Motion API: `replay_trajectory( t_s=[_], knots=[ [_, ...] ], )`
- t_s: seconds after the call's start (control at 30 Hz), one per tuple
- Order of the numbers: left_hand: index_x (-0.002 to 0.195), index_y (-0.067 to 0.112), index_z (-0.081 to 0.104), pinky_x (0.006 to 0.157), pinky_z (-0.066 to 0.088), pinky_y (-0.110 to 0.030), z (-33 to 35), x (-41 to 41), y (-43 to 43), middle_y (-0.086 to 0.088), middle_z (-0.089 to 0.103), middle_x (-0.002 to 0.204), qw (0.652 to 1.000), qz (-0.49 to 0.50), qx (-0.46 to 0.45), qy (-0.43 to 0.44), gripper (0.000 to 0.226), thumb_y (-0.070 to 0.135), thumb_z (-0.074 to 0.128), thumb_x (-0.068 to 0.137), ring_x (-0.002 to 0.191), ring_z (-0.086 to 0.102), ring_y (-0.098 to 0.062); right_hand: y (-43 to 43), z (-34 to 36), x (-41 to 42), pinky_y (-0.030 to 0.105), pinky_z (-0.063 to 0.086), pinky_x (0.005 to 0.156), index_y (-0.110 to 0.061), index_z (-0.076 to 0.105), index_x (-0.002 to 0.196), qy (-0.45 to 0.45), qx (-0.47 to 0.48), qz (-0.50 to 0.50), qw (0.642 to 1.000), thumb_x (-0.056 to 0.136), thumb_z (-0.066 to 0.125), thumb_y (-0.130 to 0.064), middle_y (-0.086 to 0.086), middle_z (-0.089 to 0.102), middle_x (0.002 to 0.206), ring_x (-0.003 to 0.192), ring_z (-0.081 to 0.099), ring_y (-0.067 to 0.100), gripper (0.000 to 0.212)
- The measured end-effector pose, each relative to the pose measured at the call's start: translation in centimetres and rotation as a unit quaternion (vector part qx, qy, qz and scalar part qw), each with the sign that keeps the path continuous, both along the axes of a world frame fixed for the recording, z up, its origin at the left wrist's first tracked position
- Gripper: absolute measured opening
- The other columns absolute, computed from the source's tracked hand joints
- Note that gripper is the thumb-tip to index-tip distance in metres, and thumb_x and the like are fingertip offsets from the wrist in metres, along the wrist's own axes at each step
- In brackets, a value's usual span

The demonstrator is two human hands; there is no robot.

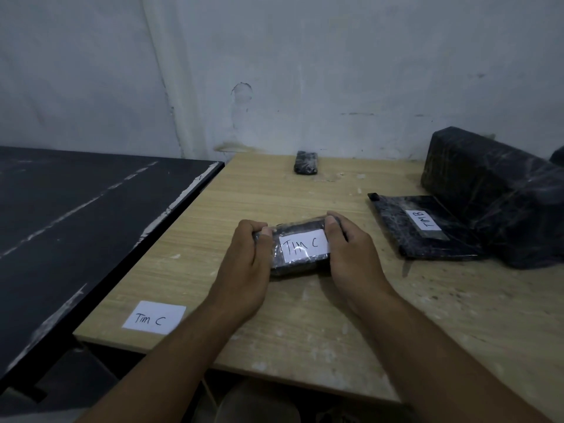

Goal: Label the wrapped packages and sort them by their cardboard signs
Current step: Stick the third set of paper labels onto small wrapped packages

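- Gripping package mid-table: left hand, right hand, fingers curled round its ends.
- Labelled Tim C, seemingly not yet sorted.
- Left to do: far package bare; slip near left.

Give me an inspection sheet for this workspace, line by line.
Surface: wooden table, pale specks on it.
Job's things: Tim C package at centre; loose Tim C slip near-left; flat Tim B package on the right, big package at its right; small package at the back, no label visible.
Clutter: nothing seen.
Hands: left hand and right hand grip the Tim C package's ends.
Cables: nothing seen.
Surroundings: black table on the left, white wall behind.
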State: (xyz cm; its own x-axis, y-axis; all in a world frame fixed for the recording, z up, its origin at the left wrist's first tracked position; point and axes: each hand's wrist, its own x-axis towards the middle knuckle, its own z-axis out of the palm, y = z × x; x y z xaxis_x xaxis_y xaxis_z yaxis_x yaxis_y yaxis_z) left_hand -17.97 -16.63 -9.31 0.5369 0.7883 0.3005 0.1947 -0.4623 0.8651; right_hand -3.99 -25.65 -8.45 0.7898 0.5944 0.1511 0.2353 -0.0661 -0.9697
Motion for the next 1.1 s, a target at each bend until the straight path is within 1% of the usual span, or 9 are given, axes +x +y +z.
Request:
replay_trajectory(
  t_s=[0.1, 0.23, 0.37, 0.5, 0.57, 0.73, 0.93, 1.03, 1.1],
  knots=[
    [0.119, 0.031, 0.044, 0.075, 0.046, -0.021, 0.2, -0.2, 0.1, 0.008, 0.057, 0.116, 1.0, -0.011, -0.004, 0.028, 0.03, 0.047, 0.055, 0.096, 0.098, 0.059, -0.003, -0.2, 0.2, -0.1, 0.03, 0.05, 0.096, -0.021, 0.062, 0.133, 0.003, -0.006, -0.007, 1.0, 0.102, 0.046, -0.045, -0.004, 0.068, 0.123, 0.113, 0.062, 0.013, 0.042],
    [0.126, 0.032, 0.039, 0.083, 0.057, -0.03, 0.3, -0.5, 0.4, 0.005, 0.053, 0.124, 0.998, -0.049, -0.024, 0.034, 0.066, 0.054, 0.078, 0.076, 0.102, 0.062, -0.008, -1.0, 0.6, -0.8, 0.022, 0.054, 0.08, -0.028, 0.048, 0.143, 0.006, -0.014, 0.041, 0.999, 0.082, 0.072, -0.057, -0.006, 0.064, 0.123, 0.103, 0.064, 0.007, 0.072],
    [0.129, 0.032, 0.035, 0.086, 0.059, -0.031, 0.0, -0.8, 0.4, 0.006, 0.05, 0.129, 0.997, -0.07, -0.021, 0.03, 0.091, 0.069, 0.077, 0.056, 0.108, 0.061, -0.008, -1.0, 0.6, -0.9, 0.036, 0.051, 0.097, -0.03, 0.039, 0.146, -0.01, -0.045, 0.04, 0.998, 0.057, 0.085, -0.066, -0.007, 0.055, 0.137, 0.12, 0.055, 0.015, 0.107],
    [0.134, 0.029, 0.032, 0.091, 0.055, -0.025, -0.1, -0.9, 0.8, 0.005, 0.046, 0.133, 0.995, -0.089, -0.01, 0.041, 0.099, 0.067, 0.079, 0.055, 0.114, 0.058, -0.008, -0.4, 0.9, -0.7, 0.044, 0.053, 0.096, -0.033, 0.035, 0.143, -0.028, -0.097, 0.032, 0.994, 0.033, 0.082, -0.082, -0.006, 0.057, 0.132, 0.117, 0.057, 0.02, 0.13],
    [0.136, 0.027, 0.031, 0.091, 0.054, -0.022, -0.1, -0.9, 0.9, 0.006, 0.046, 0.134, 0.995, -0.093, -0.013, 0.044, 0.101, 0.063, 0.081, 0.055, 0.115, 0.057, -0.007, -0.2, 0.7, -0.4, 0.044, 0.056, 0.091, -0.031, 0.038, 0.139, -0.033, -0.101, 0.032, 0.994, 0.034, 0.082, -0.082, -0.008, 0.061, 0.123, 0.11, 0.061, 0.018, 0.125],
    [0.136, 0.025, 0.031, 0.086, 0.053, -0.019, -0.4, -0.9, 1.1, 0.003, 0.049, 0.132, 0.994, -0.098, -0.01, 0.043, 0.093, 0.048, 0.088, 0.065, 0.113, 0.058, -0.008, -0.4, 0.0, 0.4, 0.041, 0.062, 0.078, -0.025, 0.057, 0.124, 0.064, -0.003, 0.078, 0.995, 0.068, 0.086, -0.051, -0.003, 0.072, 0.103, 0.089, 0.073, 0.015, 0.068],
    [0.133, 0.029, 0.033, 0.094, 0.05, -0.022, -0.6, -0.7, 0.9, 0.008, 0.047, 0.133, 0.996, -0.074, 0.013, 0.049, 0.098, 0.067, 0.078, 0.055, 0.117, 0.054, -0.004, -0.6, 0.4, 1.4, 0.037, 0.055, 0.083, -0.023, 0.068, 0.111, -0.046, -0.042, 0.037, 0.997, 0.1, 0.054, -0.044, -0.003, 0.072, 0.102, 0.094, 0.068, 0.016, 0.028],
    [0.132, 0.035, 0.032, 0.098, 0.053, -0.033, -0.7, -0.8, 1.0, 0.009, 0.048, 0.133, 0.995, -0.08, 0.014, 0.057, 0.103, 0.063, 0.088, 0.051, 0.118, 0.056, -0.005, -0.5, 0.8, 0.9, 0.031, 0.048, 0.072, -0.019, 0.07, 0.106, -0.088, -0.065, 0.013, 0.994, 0.103, 0.044, -0.044, -0.002, 0.072, 0.095, 0.087, 0.065, 0.015, 0.036],
    [0.131, 0.035, 0.033, 0.097, 0.054, -0.034, -0.8, -0.7, 0.9, 0.011, 0.048, 0.131, 0.995, -0.069, 0.03, 0.061, 0.099, 0.057, 0.091, 0.053, 0.115, 0.056, -0.004, -0.8, 0.9, 0.3, 0.029, 0.048, 0.072, -0.021, 0.066, 0.112, -0.075, -0.065, 0.014, 0.995, 0.095, 0.051, -0.058, -0.004, 0.071, 0.099, 0.092, 0.065, 0.016, 0.044]
  ],
)
